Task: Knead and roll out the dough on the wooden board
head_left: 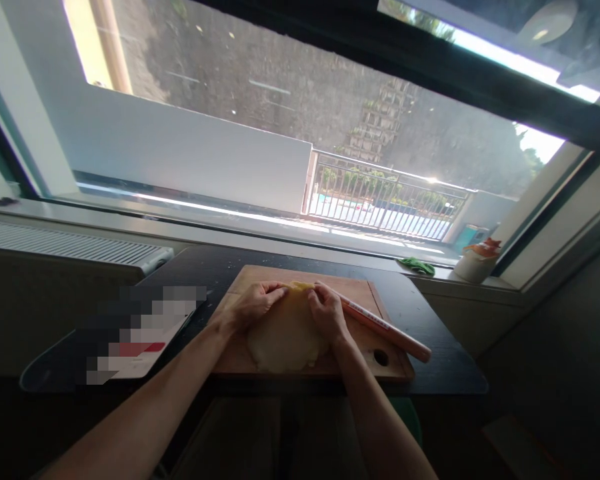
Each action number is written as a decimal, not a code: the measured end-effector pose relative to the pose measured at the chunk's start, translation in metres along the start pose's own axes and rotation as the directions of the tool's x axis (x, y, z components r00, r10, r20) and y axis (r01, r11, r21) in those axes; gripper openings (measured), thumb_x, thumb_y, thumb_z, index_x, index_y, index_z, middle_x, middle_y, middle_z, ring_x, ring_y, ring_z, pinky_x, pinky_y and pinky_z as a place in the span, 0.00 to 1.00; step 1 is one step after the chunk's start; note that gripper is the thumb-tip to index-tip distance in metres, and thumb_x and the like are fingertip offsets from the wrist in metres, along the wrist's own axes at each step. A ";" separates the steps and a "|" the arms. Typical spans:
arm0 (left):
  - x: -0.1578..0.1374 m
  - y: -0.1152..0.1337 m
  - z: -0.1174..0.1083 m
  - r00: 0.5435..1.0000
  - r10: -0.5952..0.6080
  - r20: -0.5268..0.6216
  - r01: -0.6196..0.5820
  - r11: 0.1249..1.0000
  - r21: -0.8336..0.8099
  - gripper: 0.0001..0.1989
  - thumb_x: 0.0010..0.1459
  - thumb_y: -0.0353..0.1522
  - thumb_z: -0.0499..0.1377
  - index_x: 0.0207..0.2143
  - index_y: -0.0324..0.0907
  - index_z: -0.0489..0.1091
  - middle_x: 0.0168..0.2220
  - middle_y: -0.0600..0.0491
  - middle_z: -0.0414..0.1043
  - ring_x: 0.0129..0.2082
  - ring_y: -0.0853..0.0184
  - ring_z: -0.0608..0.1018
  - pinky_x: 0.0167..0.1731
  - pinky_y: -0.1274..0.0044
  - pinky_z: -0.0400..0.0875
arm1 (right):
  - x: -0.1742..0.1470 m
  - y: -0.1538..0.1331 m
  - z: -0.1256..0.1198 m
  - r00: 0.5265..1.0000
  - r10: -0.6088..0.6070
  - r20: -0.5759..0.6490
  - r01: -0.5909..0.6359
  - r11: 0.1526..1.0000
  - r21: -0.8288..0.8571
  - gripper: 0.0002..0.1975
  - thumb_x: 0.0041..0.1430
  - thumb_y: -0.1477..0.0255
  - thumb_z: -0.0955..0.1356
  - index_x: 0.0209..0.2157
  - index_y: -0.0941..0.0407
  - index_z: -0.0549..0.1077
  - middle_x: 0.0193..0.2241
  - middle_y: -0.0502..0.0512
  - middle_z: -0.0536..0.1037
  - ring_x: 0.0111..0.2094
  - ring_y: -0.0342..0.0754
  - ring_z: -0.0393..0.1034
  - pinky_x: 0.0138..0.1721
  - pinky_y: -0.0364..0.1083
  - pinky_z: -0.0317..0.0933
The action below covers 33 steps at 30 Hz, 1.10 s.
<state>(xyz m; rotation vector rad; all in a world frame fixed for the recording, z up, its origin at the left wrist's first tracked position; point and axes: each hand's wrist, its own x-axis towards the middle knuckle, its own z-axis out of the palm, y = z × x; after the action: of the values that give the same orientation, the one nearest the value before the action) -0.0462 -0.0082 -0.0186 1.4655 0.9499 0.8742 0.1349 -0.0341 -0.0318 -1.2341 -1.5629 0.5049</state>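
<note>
A flat, pale sheet of rolled dough (285, 337) lies on a wooden cutting board (253, 277). Its far edge is pinched on the left by my left hand (255, 303), fingers closed. On the right, my right hand (329, 310) also has its fingers closed on that far edge. Between the two hands the edge looks yellowish and slightly bunched. A wooden rolling pin (385, 325) with printed lettering rests slantwise on the board, right beside my right hand, its near end past the board's right edge.
The board sits on a dark table (435, 347). A booklet or tablet-like item (135, 367), partly blurred out, lies at the left. On the windowsill are a green cloth (417, 266) and a white pot (475, 265). A radiator (75, 247) stands behind left.
</note>
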 end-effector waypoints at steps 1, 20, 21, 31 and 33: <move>-0.001 -0.002 0.001 0.999 0.032 -0.018 -0.031 0.999 0.033 0.22 0.51 0.45 0.59 0.41 0.38 0.74 0.36 0.49 0.77 0.33 0.64 0.76 0.30 0.77 0.69 | 0.000 -0.001 0.000 1.000 0.002 0.010 -0.002 1.000 -0.030 0.13 0.59 0.62 0.61 0.34 0.54 0.74 0.31 0.49 0.75 0.33 0.45 0.68 0.37 0.42 0.61; -0.009 -0.003 0.000 0.948 0.304 -0.098 -0.243 0.886 0.395 0.19 0.58 0.41 0.50 0.40 0.38 0.74 0.36 0.51 0.76 0.36 0.63 0.75 0.35 0.78 0.67 | 0.006 -0.009 0.010 0.996 0.063 0.062 -0.075 0.972 0.223 0.14 0.54 0.62 0.65 0.33 0.57 0.77 0.30 0.52 0.76 0.33 0.46 0.69 0.35 0.42 0.63; -0.009 -0.003 0.000 0.946 0.310 -0.090 -0.251 0.880 0.402 0.19 0.58 0.41 0.50 0.40 0.38 0.74 0.36 0.51 0.76 0.36 0.63 0.74 0.36 0.78 0.67 | 0.006 -0.009 0.010 0.996 0.066 0.065 -0.079 0.972 0.222 0.14 0.54 0.63 0.65 0.33 0.57 0.77 0.31 0.52 0.76 0.33 0.46 0.69 0.35 0.42 0.63; -0.010 0.001 0.005 0.953 0.289 -0.086 -0.233 0.887 0.399 0.20 0.57 0.41 0.51 0.42 0.37 0.74 0.40 0.50 0.77 0.39 0.61 0.76 0.41 0.76 0.68 | 0.007 -0.006 0.011 0.993 0.021 0.112 -0.038 0.987 0.154 0.13 0.54 0.63 0.65 0.34 0.55 0.79 0.30 0.50 0.77 0.36 0.47 0.70 0.39 0.44 0.63; -0.010 0.000 0.005 0.952 0.295 -0.084 -0.239 0.885 0.398 0.20 0.57 0.40 0.52 0.43 0.37 0.74 0.42 0.49 0.76 0.42 0.60 0.76 0.44 0.75 0.68 | 0.007 -0.004 0.013 0.993 0.026 0.116 -0.042 0.989 0.140 0.13 0.55 0.63 0.65 0.34 0.53 0.79 0.30 0.50 0.77 0.35 0.47 0.70 0.38 0.44 0.63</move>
<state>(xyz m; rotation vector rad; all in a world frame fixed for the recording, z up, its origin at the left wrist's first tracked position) -0.0460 -0.0191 -0.0191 1.9272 1.0845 1.0457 0.1218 -0.0258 -0.0303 -1.1411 -1.5747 0.7077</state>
